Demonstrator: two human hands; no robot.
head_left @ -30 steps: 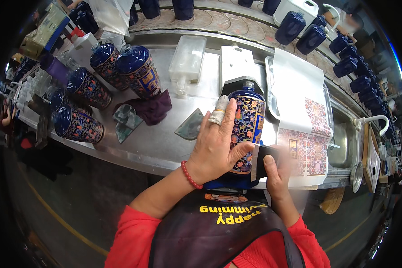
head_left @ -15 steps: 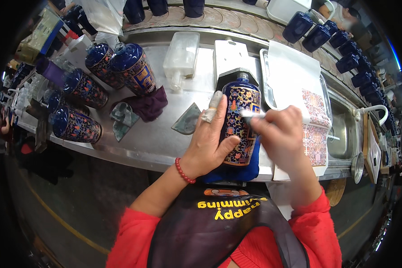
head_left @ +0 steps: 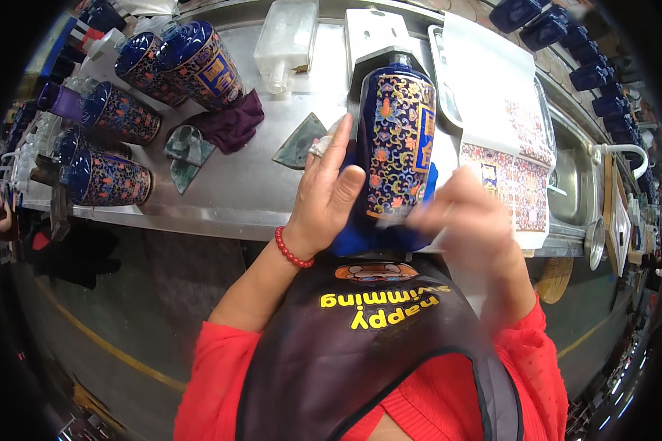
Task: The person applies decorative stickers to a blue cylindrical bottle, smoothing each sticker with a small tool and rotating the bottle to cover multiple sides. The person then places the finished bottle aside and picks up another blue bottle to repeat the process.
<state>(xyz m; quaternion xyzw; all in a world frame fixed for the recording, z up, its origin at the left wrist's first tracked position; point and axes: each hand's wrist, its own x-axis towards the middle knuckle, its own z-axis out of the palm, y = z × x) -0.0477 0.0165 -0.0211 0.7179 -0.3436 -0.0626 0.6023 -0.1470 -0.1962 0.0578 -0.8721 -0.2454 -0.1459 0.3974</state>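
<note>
A dark blue bottle with a colourful floral pattern lies with its neck pointing away from me, over a blue cloth. Its neck end rests at a dark angular support. Beside the bottle's left side is my left hand, fingers stretched out and one fingertip wrapped in pale material, gripping nothing. My right hand, smeared by motion, is closed at the bottle's lower right end. A small pale scraper shows partly at its fingers, against the bottle's near end; its exact shape is blurred.
Patterned bottles stand at the left near a purple cloth. Green angular pieces and a clear bottle lie on the metal table. Patterned sheets and a sink are at the right.
The whole view has shifted, so the table sits higher in the picture. My right hand has moved from the bottle's middle down to its near end. My left hand has drawn slightly off the bottle.
</note>
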